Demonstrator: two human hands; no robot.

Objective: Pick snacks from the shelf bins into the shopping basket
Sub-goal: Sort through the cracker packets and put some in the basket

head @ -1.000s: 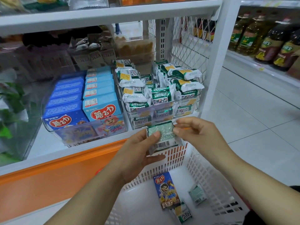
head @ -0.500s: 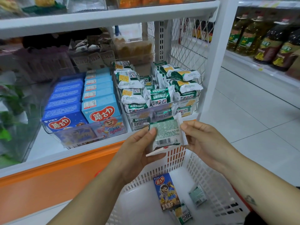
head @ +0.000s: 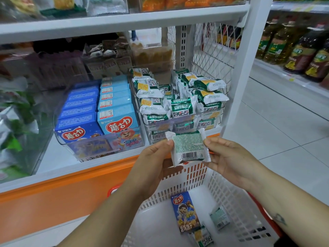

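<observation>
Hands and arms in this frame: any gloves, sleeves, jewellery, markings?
Left hand and right hand are bare: no gloves, rings or watch in view. No sleeves show. A small dark tattoo sits on the right forearm.

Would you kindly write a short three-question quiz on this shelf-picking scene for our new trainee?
1. True or false: the held snack packet shows its barcode to the camera.
2. The packet is held by: A) one hand, B) both hands, C) neither.
3. How many items are visible in the white basket?
Key: 1 true. 2 B: the left hand and right hand pinch its side edges. 3 three: a blue box and two packets.
</observation>
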